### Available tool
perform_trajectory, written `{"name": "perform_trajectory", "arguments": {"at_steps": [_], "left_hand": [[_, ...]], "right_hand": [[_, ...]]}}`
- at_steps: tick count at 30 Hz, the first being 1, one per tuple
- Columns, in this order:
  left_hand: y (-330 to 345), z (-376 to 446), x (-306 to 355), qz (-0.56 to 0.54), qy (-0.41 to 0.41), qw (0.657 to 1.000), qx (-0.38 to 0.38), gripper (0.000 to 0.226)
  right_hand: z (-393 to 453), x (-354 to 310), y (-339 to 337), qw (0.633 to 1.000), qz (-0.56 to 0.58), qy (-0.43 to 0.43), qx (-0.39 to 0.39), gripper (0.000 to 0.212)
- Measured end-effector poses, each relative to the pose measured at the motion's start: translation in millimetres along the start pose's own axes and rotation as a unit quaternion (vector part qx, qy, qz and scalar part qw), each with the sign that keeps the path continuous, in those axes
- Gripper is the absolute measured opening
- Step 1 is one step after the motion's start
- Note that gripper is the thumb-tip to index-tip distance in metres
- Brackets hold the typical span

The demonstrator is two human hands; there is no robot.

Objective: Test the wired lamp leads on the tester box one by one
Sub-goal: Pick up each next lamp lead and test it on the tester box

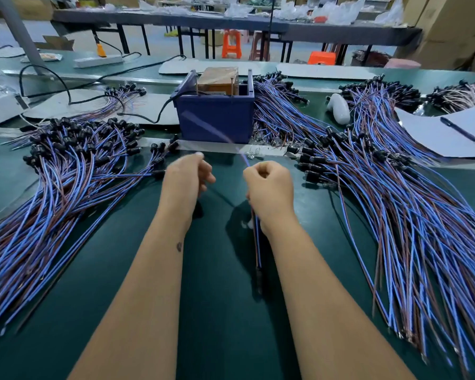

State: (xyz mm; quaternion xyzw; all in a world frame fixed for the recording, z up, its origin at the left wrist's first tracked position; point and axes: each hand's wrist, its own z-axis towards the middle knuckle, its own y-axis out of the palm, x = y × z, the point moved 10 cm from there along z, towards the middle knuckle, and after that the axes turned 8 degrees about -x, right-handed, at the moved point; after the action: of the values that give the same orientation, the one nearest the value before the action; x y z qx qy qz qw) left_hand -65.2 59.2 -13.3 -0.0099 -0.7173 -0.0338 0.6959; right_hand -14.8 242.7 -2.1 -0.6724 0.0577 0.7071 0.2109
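Between both hands: lead [256, 242] | right hand [269, 193] grips it | left hand [188, 178] curled, contents unclear

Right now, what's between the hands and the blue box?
In the head view, a clear strip with tiny bulbs crosses the green mat between the hands and the blue box.

Factory assembly floor; long green workbenches [225, 270]; heaps of wired lamp leads [395, 215]; plastic stools [231, 43]

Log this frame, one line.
right hand: grips lead | left hand: curled, contents unclear | tester box: untouched
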Motion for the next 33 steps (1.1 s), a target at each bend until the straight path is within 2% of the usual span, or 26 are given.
{"name": "perform_trajectory", "arguments": {"at_steps": [2, 4, 6, 9, 12, 17, 21, 25, 33], "left_hand": [[10, 1, -6, 0.075, -0.01, 0.997, -0.031, 0.032], [17, -1, -4, 0.099, 0.016, 0.994, -0.048, 0.028], [24, -4, 1, 0.088, 0.041, 0.994, -0.056, 0.027], [33, -8, 10, 0.074, 0.073, 0.992, -0.069, 0.026], [33, -9, 9, 0.084, 0.074, 0.991, -0.076, 0.024], [26, -6, 7, 0.069, 0.06, 0.994, -0.055, 0.024], [17, -4, 8, 0.059, 0.074, 0.995, -0.011, 0.03], [7, -3, 9, 0.121, 0.088, 0.988, 0.022, 0.026], [5, -5, 12, 0.178, 0.096, 0.979, 0.035, 0.023]], "right_hand": [[2, 9, -4, 0.991, 0.132, 0.026, 0.008, 0.018], [3, 9, 1, 0.982, 0.187, 0.027, -0.018, 0.019], [2, 4, 12, 0.985, 0.168, 0.011, -0.049, 0.019], [-3, -5, 31, 0.993, 0.069, -0.024, -0.091, 0.015], [-5, -7, 39, 0.993, 0.019, -0.036, -0.111, 0.014], [-3, -9, 40, 0.992, 0.011, -0.052, -0.118, 0.008], [-1, -8, 32, 0.996, 0.009, -0.047, -0.08, 0.012], [0, -1, 22, 0.996, 0.072, -0.016, -0.05, 0.015], [-1, 3, 17, 0.993, 0.109, 0.003, -0.039, 0.015]]}}
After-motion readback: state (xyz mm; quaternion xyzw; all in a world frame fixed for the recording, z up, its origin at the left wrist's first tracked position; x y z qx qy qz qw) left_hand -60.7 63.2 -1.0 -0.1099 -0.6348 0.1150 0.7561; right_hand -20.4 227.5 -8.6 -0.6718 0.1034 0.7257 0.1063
